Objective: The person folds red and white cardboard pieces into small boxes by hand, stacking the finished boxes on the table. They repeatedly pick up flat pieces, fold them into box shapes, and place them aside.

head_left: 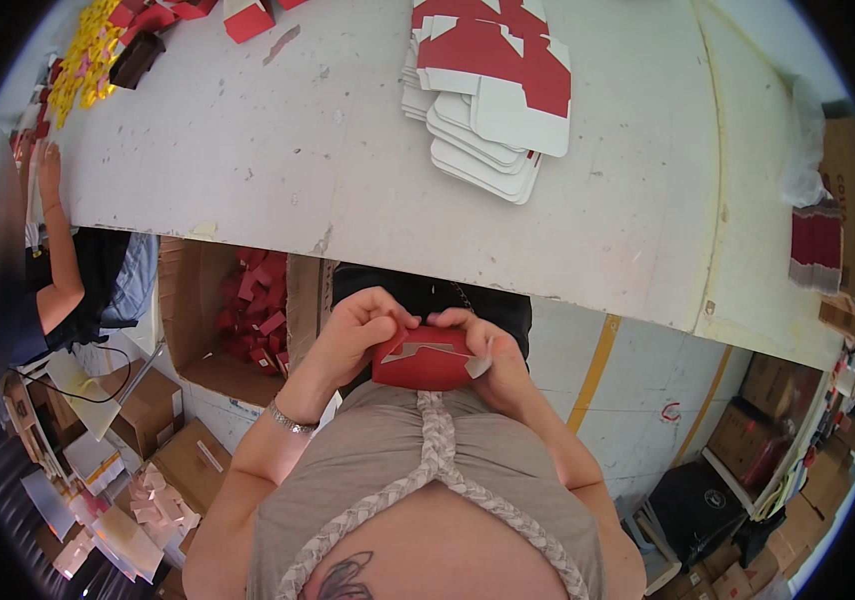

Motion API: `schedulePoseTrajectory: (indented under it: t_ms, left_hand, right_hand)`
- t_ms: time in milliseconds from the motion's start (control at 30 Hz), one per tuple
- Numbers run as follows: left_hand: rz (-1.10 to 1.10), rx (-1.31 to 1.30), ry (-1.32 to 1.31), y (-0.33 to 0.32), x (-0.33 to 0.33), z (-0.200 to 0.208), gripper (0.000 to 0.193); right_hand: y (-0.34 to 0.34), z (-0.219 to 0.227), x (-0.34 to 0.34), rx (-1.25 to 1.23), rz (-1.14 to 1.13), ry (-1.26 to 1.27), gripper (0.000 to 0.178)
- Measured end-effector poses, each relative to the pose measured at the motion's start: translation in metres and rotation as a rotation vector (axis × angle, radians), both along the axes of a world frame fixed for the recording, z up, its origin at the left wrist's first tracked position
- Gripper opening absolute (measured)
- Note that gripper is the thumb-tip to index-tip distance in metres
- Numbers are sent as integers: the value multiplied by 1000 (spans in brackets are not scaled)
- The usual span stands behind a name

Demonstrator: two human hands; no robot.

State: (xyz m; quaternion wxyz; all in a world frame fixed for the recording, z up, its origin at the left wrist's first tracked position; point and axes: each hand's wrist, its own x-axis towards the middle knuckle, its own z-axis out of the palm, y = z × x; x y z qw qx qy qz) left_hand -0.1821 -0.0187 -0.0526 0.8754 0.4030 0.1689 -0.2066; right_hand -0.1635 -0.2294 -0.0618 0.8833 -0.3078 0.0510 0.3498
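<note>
1. Holding sm. red paperboard carton (pixel 418 371) in both hands, close in front of torso, nearer than worktable (pixel 218 170) edge, off the tabletop.
2. Grasping far-L corner w/ L hand (pixel 358 325), thumb against bent fingers. Best to pinch lightly there; risk of dents if squeezed hard.
3. Grasping R end w/ R hand (pixel 497 362), fingers curled over far edge. Can't tell exact thumb position.
4. Note pale tab (pixel 479 366) sticking out beside R hand, appar. part of carton. Prob. wise to guide w/ fingertips, not force, to avoid a stray crease.
5. Note grey-edged gaps btwn flaps on upper face. Likely better to line up edges first, then press along existing folds, not mid-panel.
6. Support both ends evenly, to avoid twisting carton out of square.
7. Leave stack of flat red-and-white carton blanks (pixel 493 110) alone, farther up on table, well apart from hands.
8. Mind L elbow near open cardboard box (pixel 191 300) of red cartons (pixel 260 300), below table edge.
</note>
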Motion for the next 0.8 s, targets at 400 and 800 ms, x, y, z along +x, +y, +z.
schedulePoseTrajectory:
  t_ms: [400, 800]
  left_hand:
    - [-149, 757, -457, -14, -18, -5, 12]
    - [150, 1259, -1298, -31, 47, 78, 38]
  right_hand:
    - [2, -15, 17, -561, 406, -212, 36]
    - [18, 65, 62, -642, -327, -977, 68]
